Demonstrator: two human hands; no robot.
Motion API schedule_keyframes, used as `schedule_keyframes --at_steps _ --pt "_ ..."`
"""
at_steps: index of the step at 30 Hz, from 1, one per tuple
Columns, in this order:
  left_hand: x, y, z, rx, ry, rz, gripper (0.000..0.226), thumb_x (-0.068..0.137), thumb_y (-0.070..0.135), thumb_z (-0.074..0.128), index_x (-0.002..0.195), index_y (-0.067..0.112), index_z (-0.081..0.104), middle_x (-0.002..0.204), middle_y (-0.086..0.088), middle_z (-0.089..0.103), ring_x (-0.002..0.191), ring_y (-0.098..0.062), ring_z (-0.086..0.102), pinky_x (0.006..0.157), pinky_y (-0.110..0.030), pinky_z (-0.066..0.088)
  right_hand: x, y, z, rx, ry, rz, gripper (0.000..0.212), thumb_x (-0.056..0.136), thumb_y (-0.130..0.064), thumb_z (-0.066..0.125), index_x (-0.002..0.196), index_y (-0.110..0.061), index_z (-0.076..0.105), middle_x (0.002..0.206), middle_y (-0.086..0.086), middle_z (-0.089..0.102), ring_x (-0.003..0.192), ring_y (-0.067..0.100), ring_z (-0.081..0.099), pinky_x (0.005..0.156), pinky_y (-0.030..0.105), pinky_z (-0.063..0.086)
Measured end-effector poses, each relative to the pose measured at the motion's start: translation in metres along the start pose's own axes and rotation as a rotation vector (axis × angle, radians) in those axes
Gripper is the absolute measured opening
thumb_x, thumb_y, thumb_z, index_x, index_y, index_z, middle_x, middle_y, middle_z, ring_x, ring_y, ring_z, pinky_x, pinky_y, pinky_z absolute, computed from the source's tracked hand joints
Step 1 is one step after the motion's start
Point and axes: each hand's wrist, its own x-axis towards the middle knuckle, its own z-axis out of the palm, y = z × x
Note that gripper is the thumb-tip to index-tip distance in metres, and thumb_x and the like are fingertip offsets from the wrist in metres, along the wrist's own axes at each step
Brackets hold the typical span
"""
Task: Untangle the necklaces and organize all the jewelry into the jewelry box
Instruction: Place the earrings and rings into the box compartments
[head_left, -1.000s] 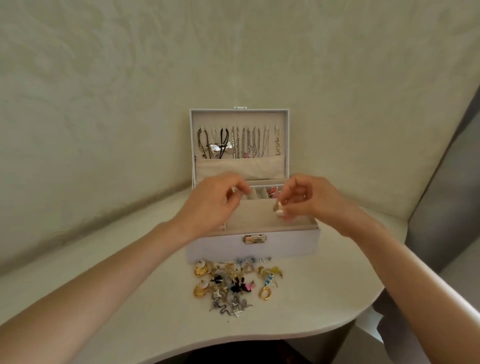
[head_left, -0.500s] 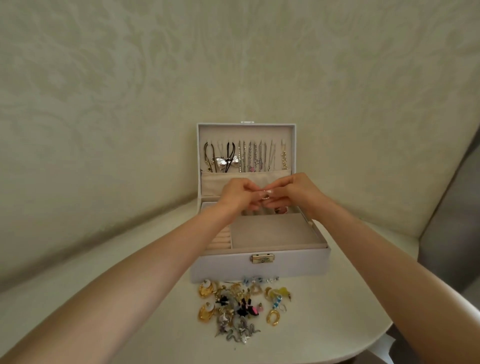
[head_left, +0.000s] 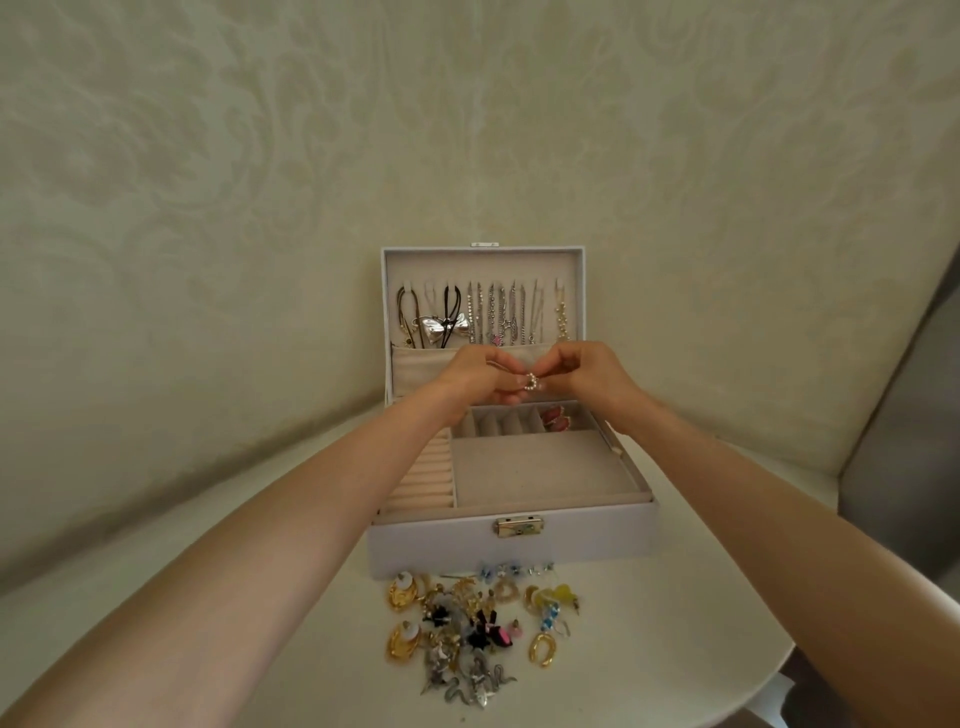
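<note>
Sorting step. The left hand (head_left: 475, 376) and right hand (head_left: 589, 371) together pinch a small pearl-beaded hoop (head_left: 531, 382) above the rear slots of the open white jewelry box (head_left: 511, 545). The likely next move is lowering it into a free slot. The mixed gold, black and blue jewelry heap (head_left: 478, 629) remains unsorted in front of the box.

White jewelry box (head_left: 441, 551) with beige lining, gold clasp (head_left: 519, 527), cream damask-patterned wall (head_left: 311, 130), pearl-white ring (head_left: 532, 382)

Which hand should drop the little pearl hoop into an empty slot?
Probably the left hand: both hands pinch the pearl hoop, but it hangs right above the empty slots; the right hand sits over the pink piece.
</note>
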Motion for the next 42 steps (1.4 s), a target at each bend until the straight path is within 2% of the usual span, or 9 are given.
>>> schedule_keyframes --at_steps 4,9,14,23,27,30,34,38,42 --pt "0.009 -0.007 0.004 0.253 0.009 0.038 0.015 0.081 -0.007 0.066 0.079 0.006 0.059 0.074 -0.008 0.062 0.056 -0.009 0.061 0.055 -0.017 0.053 0.002 0.003 -0.002 -0.34 -0.047 -0.076 0.013 0.074 0.003 0.073 0.084 -0.004 0.073 0.08 0.004 0.067 0.069 0.009 0.057 0.063 0.002 0.041" --pt "0.012 -0.009 0.013 0.792 0.005 0.198 0.012 0.082 0.01 0.069 0.093 0.008 0.07 0.088 -0.003 0.065 0.085 -0.017 0.059 0.077 -0.024 0.045 0.0 0.002 -0.001 -0.66 -0.132 -0.178 0.014 0.075 0.0 0.068 0.087 -0.005 0.074 0.092 0.012 0.07 0.084 0.023 0.061 0.068 0.018 0.036" --pt "0.01 -0.016 0.019 1.053 0.09 0.274 0.014 0.085 0.014 0.061 0.095 0.017 0.07 0.105 -0.006 0.067 0.101 -0.025 0.06 0.078 -0.031 0.045 0.0 0.001 0.0 -0.697 -0.122 -0.159 0.013 0.074 -0.001 0.071 0.085 -0.007 0.075 0.073 -0.001 0.06 0.079 0.019 0.057 0.062 0.017 0.032" --pt "0.0 -0.015 0.01 0.997 0.216 0.359 0.014 0.087 0.015 0.056 0.088 0.021 0.069 0.102 0.002 0.065 0.098 -0.017 0.059 0.071 -0.028 0.042 -0.001 0.004 -0.001 -0.758 -0.06 -0.131 0.01 0.076 -0.014 0.072 0.084 -0.019 0.076 0.081 -0.004 0.056 0.095 0.02 0.057 0.068 0.023 0.034" --pt "-0.038 -0.007 -0.003 0.932 0.258 0.48 0.01 0.089 0.018 0.057 0.094 0.02 0.065 0.094 0.006 0.061 0.085 -0.009 0.056 0.07 -0.026 0.042 -0.014 -0.007 -0.007 -0.683 0.055 -0.207 0.015 0.08 -0.012 0.067 0.089 -0.021 0.075 0.086 0.0 0.061 0.088 0.02 0.057 0.073 0.028 0.042" --pt "-0.086 -0.009 -0.008 0.851 0.137 0.647 0.003 0.086 0.021 0.06 0.086 0.022 0.058 0.086 0.013 0.055 0.077 0.003 0.045 0.07 -0.02 0.039 -0.054 -0.028 -0.009 -0.49 0.045 -0.286 0.011 0.08 -0.015 0.07 0.083 -0.025 0.074 0.069 -0.013 0.057 0.063 0.002 0.05 0.068 0.028 0.044" --pt "-0.12 -0.03 -0.015 1.015 -0.114 0.879 0.012 0.083 0.034 0.06 0.084 0.022 0.058 0.104 0.007 0.054 0.099 -0.008 0.044 0.084 -0.023 0.036 -0.121 -0.05 -0.002 -0.456 -0.271 -0.249 0.005 0.082 -0.025 0.071 0.079 -0.03 0.072 0.044 -0.019 0.051 0.044 0.002 0.048 0.052 0.016 0.034" --pt "-0.124 -0.036 -0.018 0.998 -0.193 0.869 0.01 0.086 0.03 0.058 0.085 0.021 0.06 0.115 0.006 0.053 0.106 -0.005 0.041 0.088 -0.025 0.037 -0.153 -0.042 0.021 -0.65 -0.442 -0.332 0.014 0.086 -0.03 0.065 0.097 -0.031 0.074 0.063 -0.02 0.061 0.051 -0.002 0.045 0.058 0.011 0.03" --pt "-0.125 -0.034 -0.014 0.932 -0.191 0.803 0.005 0.086 0.024 0.063 0.088 0.02 0.061 0.114 0.008 0.053 0.109 -0.007 0.045 0.093 -0.027 0.039 -0.156 -0.03 0.034 -0.737 -0.444 -0.354 0.024 0.087 -0.033 0.061 0.11 -0.033 0.069 0.096 -0.004 0.069 0.085 0.011 0.059 0.074 0.023 0.041"
